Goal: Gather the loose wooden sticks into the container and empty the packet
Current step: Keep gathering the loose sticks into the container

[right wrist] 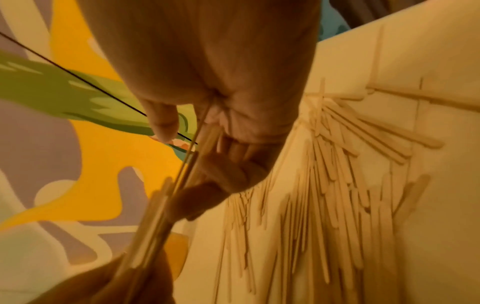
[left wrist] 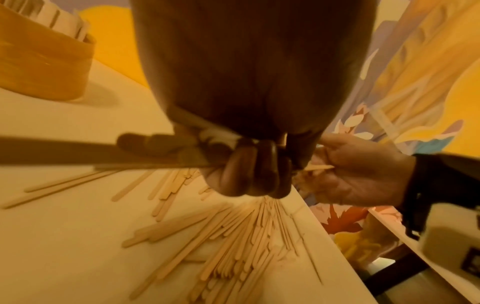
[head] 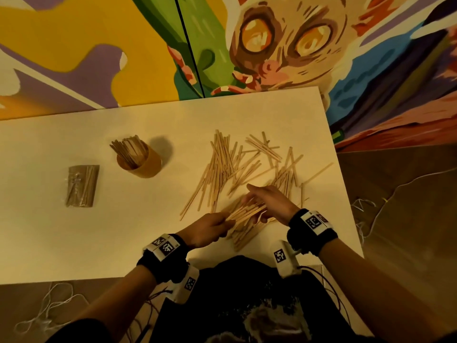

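Observation:
Several loose wooden sticks (head: pixel 230 167) lie scattered over the right half of the white table (head: pixel 74 243). Just above the table's near edge, both hands hold one bundle of sticks (head: pixel 243 211). My left hand (head: pixel 210 229) grips its left end, fingers curled round the sticks (left wrist: pixel 166 152). My right hand (head: pixel 267 201) holds the other end between thumb and fingers, the sticks (right wrist: pixel 197 148) running through its grasp. A round yellow container (head: pixel 142 160) with sticks standing in it sits left of the pile. A clear packet (head: pixel 82 185) of sticks lies flat further left.
More sticks (left wrist: pixel 246 236) lie on the table under the hands, close to the near edge. A painted mural wall (head: pixel 99 45) rises behind the table. Thin white cords (head: pixel 49 305) lie on the brown floor on both sides.

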A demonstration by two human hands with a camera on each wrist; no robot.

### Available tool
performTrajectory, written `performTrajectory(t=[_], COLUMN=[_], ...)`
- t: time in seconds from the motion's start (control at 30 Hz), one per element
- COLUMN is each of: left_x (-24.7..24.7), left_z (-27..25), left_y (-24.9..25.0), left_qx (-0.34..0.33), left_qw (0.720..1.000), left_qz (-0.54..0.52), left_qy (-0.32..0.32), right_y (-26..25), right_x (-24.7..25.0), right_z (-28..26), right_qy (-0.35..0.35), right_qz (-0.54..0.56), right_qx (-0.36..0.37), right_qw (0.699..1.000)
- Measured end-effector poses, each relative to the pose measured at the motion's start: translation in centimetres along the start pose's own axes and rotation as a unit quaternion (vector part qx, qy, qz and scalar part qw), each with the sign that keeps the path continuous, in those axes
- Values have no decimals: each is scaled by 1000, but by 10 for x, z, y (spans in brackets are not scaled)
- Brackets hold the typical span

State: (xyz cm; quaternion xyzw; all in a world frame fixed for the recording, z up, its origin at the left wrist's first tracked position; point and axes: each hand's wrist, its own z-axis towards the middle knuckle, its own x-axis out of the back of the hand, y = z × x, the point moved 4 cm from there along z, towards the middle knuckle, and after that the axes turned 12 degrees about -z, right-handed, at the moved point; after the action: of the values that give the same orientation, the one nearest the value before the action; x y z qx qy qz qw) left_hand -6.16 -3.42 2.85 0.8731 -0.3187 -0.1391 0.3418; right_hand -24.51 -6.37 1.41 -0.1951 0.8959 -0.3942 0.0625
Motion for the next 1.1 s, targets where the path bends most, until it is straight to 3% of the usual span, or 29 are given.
performTrajectory(t=[0.33, 0.6, 0.73, 0.93, 1.1], left_x=[-9, 12, 38, 85, 103], left_z=[-11, -17, -31, -59, -70], left_y=[3, 13, 6, -15, -25], left_qx=[-1, -5, -15, -54, -61], left_qw=[998, 999, 1000, 989, 989], left_qz=[-44, 33, 11, -81, -27], left_qy=[-34, -9, 17, 108, 135], right_y=[-2, 0, 0, -12, -30], right_x=[-29, -42, -44, -57, -104], right_z=[-7, -2, 2, 5, 14], right_qy=[-70, -37, 2, 40, 16], right_qz=[56, 55, 97, 165, 141], right_qx=[46, 82, 79, 80, 68], right_qw=[995, 994, 992, 982, 988])
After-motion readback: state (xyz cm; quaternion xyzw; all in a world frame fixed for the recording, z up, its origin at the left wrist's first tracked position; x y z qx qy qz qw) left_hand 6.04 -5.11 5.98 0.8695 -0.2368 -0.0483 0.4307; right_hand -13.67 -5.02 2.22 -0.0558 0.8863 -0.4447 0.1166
